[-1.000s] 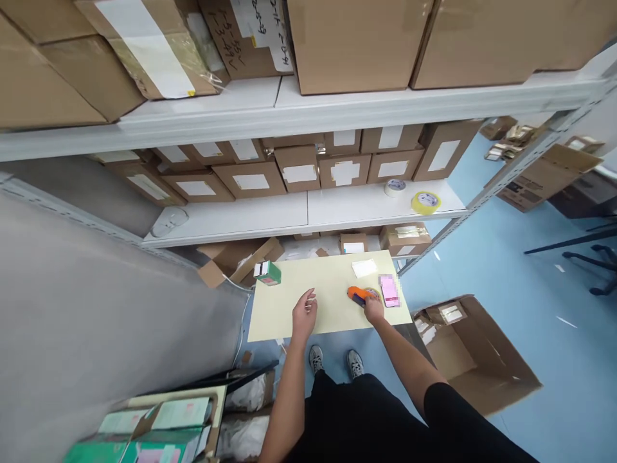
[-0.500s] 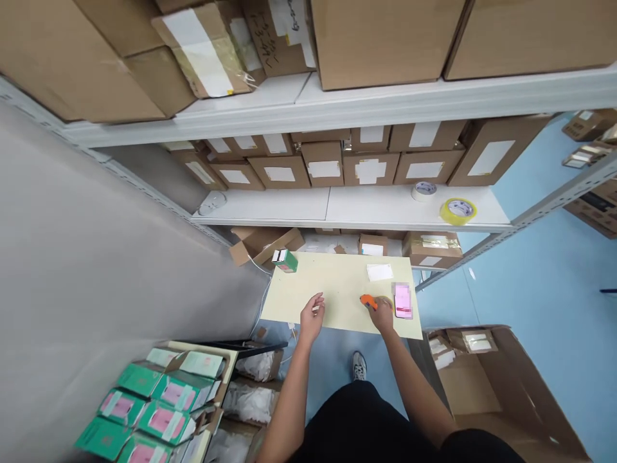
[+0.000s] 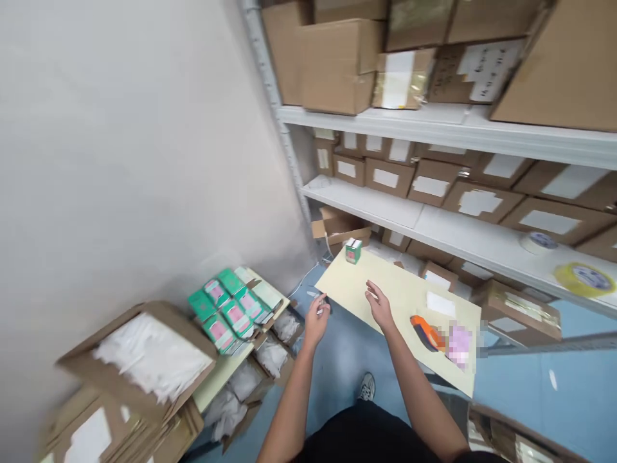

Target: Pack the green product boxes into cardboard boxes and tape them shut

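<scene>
My left hand (image 3: 318,317) hovers off the near left edge of the pale yellow table (image 3: 400,289), fingers curled loosely. Something small and white shows at its fingers, too small to name. Over the table's near edge is my right hand (image 3: 379,305), fingers apart and holding nothing. An orange tape dispenser (image 3: 428,333) lies on the table to its right, beside a blurred pink phone (image 3: 459,346). A white paper (image 3: 440,303) lies behind them. The small green box (image 3: 353,251) stands at the table's far left corner.
Green boxes (image 3: 237,315) cover a side table at left. Nearer is an open carton (image 3: 144,360) with white filling. Shelves (image 3: 385,209) of brown boxes rise behind, holding a white tape roll (image 3: 538,242) and a yellow one (image 3: 584,278).
The view has swung left. My right hand has let go of the orange dispenser, now lying on the table, and moved left towards my left hand.
</scene>
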A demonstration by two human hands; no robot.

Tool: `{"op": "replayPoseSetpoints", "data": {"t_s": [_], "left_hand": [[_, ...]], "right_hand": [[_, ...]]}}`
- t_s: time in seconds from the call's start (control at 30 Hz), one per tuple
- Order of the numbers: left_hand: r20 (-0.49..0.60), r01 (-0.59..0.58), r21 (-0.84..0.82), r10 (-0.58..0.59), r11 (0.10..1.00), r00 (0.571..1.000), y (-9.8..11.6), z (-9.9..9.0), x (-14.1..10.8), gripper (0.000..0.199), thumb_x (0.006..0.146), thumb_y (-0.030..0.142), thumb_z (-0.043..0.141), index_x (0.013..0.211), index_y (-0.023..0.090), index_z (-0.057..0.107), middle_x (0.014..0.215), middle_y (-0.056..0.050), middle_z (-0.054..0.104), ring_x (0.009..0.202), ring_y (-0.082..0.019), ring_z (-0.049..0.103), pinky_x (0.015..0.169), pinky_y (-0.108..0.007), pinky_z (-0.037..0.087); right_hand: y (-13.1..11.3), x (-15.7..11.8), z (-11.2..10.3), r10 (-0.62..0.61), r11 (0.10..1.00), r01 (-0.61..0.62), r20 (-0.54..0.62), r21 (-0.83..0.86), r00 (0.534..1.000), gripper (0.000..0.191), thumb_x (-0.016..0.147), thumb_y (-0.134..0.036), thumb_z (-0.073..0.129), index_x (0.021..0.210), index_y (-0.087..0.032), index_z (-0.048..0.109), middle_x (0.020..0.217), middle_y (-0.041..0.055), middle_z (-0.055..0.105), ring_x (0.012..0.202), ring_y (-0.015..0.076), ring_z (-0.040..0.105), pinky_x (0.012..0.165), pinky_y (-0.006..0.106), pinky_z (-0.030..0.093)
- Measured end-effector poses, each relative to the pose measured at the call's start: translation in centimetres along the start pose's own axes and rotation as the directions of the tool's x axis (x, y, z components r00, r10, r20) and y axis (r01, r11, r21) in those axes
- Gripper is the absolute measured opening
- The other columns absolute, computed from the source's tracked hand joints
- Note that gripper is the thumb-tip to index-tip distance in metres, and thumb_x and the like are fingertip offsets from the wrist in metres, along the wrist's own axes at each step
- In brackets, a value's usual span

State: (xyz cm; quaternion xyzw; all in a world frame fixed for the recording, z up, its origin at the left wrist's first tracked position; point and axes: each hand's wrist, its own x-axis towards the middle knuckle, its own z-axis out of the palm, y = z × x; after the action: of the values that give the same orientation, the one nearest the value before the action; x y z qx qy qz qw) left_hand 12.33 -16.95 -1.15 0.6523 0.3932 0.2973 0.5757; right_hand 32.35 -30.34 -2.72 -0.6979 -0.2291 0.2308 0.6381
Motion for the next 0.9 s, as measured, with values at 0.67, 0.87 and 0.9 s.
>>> {"op": "replayPoseSetpoints", "data": {"t_s": [0.67,0.87,0.9], "left_hand": [[-0.778,0.001,-0.100,-0.079,0.995,0.623,-8.0,-50.7,-27.1,0.058,0.091,0.047,0.069,0.142,0.022,0.061,0.139,-0.015,0.065,0.127,-0.027,0.063,0.104,-0.040,0.052],[-0.852,0.031,-0.112,-0.112,0.993,0.511,-9.8,-57.2,-31.3,0.057,0.093,0.044,0.067,0.145,0.024,0.059,0.150,-0.014,0.058,0.133,-0.028,0.059,0.109,-0.042,0.048],[-0.857,0.042,-0.126,-0.130,0.991,0.499,-10.4,-57.9,-31.6,0.057,0.093,0.044,0.068,0.146,0.024,0.058,0.150,-0.014,0.059,0.133,-0.028,0.058,0.111,-0.042,0.047]], "right_hand": [[-5.7,-29.7,51.4,-0.208,0.962,0.265,0.791,0.060,0.576,0.062,0.092,-0.057,0.059,0.144,-0.023,0.061,0.157,0.0139,0.053,0.141,0.0304,0.052,0.108,0.048,0.051],[-5.6,-35.4,60.8,-0.231,0.947,0.305,0.879,0.104,0.418,0.059,0.094,-0.056,0.056,0.146,-0.028,0.060,0.159,0.0095,0.050,0.147,0.0286,0.046,0.114,0.048,0.046],[-5.1,-35.9,62.0,-0.232,0.944,0.314,0.884,0.104,0.406,0.059,0.094,-0.056,0.056,0.146,-0.027,0.060,0.159,0.0095,0.050,0.148,0.0283,0.045,0.118,0.049,0.043]]}}
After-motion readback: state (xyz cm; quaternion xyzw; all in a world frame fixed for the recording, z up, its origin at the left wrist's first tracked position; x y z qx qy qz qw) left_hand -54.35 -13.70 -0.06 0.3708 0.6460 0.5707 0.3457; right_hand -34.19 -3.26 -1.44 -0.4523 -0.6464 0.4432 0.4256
